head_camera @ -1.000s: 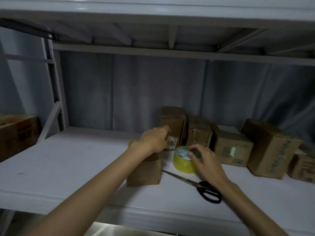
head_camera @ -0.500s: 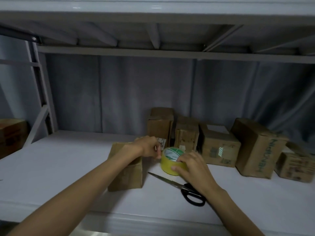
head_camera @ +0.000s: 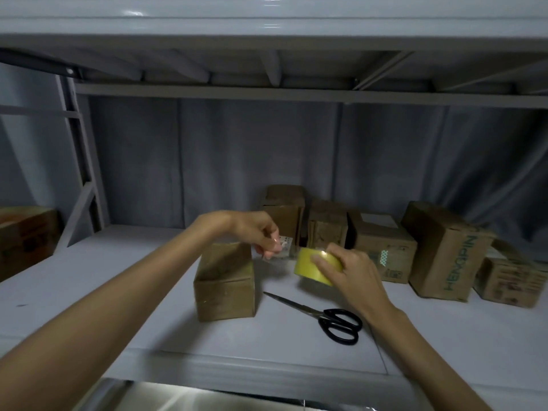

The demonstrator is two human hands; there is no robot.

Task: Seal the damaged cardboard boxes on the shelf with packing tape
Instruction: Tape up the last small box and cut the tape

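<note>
Yellow tape roll (head_camera: 314,266); seemingly black-handled scissors (head_camera: 338,321).

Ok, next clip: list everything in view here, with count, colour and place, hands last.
small box: 1, brown, front of shelf
back boxes: 5, brown, rear right row
side box: 1, brown, far left
tape roll: 1, yellow, held above shelf
scissors: 1, black handles, lying right of small box
shelf: 1, white
left hand: pinches clear tape end
right hand: grips tape roll

Grey curtain (head_camera: 267,161), perhaps fabric; upper shelf (head_camera: 267,22)
</note>
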